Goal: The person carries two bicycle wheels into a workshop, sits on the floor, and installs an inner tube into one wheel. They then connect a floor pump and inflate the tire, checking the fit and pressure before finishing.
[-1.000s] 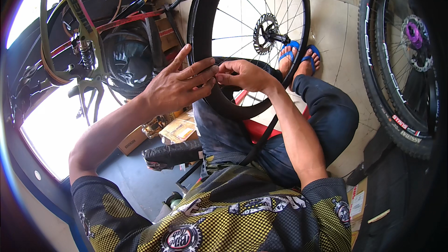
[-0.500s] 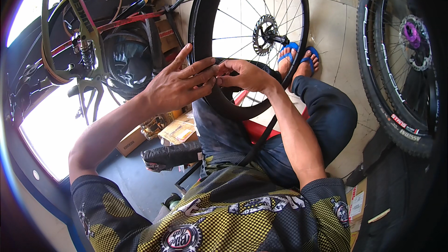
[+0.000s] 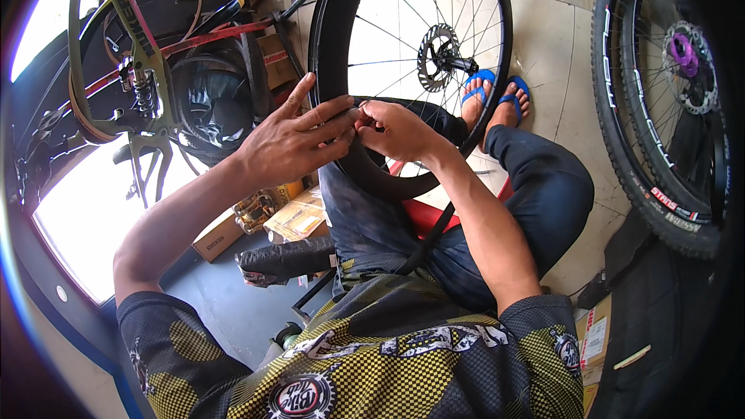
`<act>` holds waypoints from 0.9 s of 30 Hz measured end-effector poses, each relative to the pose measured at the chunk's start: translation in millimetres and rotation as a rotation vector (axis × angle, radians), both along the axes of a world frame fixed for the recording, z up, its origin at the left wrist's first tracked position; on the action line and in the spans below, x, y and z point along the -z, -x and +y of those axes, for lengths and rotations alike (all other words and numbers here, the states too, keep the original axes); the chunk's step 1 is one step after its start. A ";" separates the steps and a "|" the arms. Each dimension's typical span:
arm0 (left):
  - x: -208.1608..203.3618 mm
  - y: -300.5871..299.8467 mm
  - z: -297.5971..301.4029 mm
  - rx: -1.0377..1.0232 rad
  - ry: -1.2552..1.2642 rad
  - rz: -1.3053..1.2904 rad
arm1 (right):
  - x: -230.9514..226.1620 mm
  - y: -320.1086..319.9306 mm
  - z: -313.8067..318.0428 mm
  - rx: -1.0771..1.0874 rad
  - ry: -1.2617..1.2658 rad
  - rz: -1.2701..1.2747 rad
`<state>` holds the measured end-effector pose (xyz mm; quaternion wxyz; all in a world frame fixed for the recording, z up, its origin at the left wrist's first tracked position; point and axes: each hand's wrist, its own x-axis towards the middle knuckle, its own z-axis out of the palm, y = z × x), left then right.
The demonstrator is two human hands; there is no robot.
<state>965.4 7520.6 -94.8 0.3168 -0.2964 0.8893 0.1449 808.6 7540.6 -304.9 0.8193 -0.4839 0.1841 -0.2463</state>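
A black deep-rimmed bicycle wheel point(image 3: 332, 39) stands upright in front of me, with a disc rotor point(image 3: 439, 58) at its hub. Across the near left part of its rim lies my left hand point(image 3: 291, 140), fingers stretched out and one spread up along the edge. My right hand point(image 3: 396, 132) meets the left fingertips at the rim, its thumb and fingers pinched together. Whatever is between them, if anything, is too small and hidden to make out. The wheel's lower part is near my legs, beside a red surface point(image 3: 429, 217).
Two bicycle wheels with knobby tyres point(image 3: 621, 109) stand at the right. At the left are a green bicycle frame point(image 3: 159, 101) and a red bar point(image 3: 217, 33). Cardboard boxes point(image 3: 299, 219) and a black wrapped bundle point(image 3: 287, 260) lie at lower left. Blue flip-flops point(image 3: 485, 77) are on my feet.
The wheel has shifted slightly to the left. My right hand has moved a little left, its fingers more curled in at the rim; my left hand has hardly moved.
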 end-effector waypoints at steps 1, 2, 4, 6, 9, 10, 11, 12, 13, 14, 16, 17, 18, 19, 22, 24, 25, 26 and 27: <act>0.3 -0.1 0.4 -0.004 0.000 0.002 | -1.8 0.9 2.0 0.057 0.076 0.017; 1.1 -1.0 1.2 -0.003 0.004 0.005 | -3.0 1.4 4.7 0.119 0.157 0.035; 1.3 -1.4 1.1 0.003 0.012 0.008 | -4.4 4.2 9.7 0.202 0.206 0.035; 0.7 -1.2 0.7 0.004 0.010 0.005 | -7.6 9.1 12.5 0.234 0.132 -0.005; -0.2 -0.7 0.9 -0.007 -0.004 -0.002 | -8.6 9.3 14.6 0.343 0.131 -0.093; -0.4 -0.1 0.3 -0.002 -0.004 -0.003 | -8.5 9.8 15.2 0.363 0.167 -0.097; -0.7 0.9 -0.4 0.003 -0.005 -0.005 | -8.8 10.4 15.6 0.383 0.202 -0.101; -0.9 1.5 -0.8 0.008 -0.006 -0.007 | -9.1 10.7 15.8 0.402 0.238 -0.106; -1.0 1.9 -0.5 0.010 -0.003 -0.007 | -8.8 10.3 14.8 0.407 0.277 -0.102; -0.9 2.3 -0.1 0.014 0.001 -0.007 | -7.8 9.3 13.1 0.412 0.317 -0.098; -0.1 2.2 0.2 0.016 0.005 -0.004 | -7.8 8.1 12.9 0.413 0.370 -0.059; 0.3 1.1 1.1 0.016 0.005 -0.001 | -10.9 7.7 13.9 0.409 0.384 -0.023; 0.4 0.5 1.6 0.016 0.005 0.003 | -14.0 7.2 14.6 0.404 0.397 0.012; 0.2 0.3 1.2 0.023 0.000 0.002 | -16.8 6.5 14.9 0.382 0.393 0.055; 0.3 1.6 -0.7 0.033 -0.005 0.005 | -20.5 5.5 17.1 0.327 0.372 0.165; 0.9 1.8 -0.1 0.029 0.006 0.013 | -20.3 3.6 19.5 0.316 0.349 0.210; 0.9 1.8 -0.6 0.029 0.005 0.012 | -18.2 3.5 18.5 0.294 0.264 0.148; 0.8 2.0 0.2 0.026 0.004 0.012 | -15.2 5.3 17.1 0.268 0.180 0.087; 0.7 2.2 0.7 0.023 0.003 0.012 | -11.7 7.3 15.3 0.242 0.095 0.025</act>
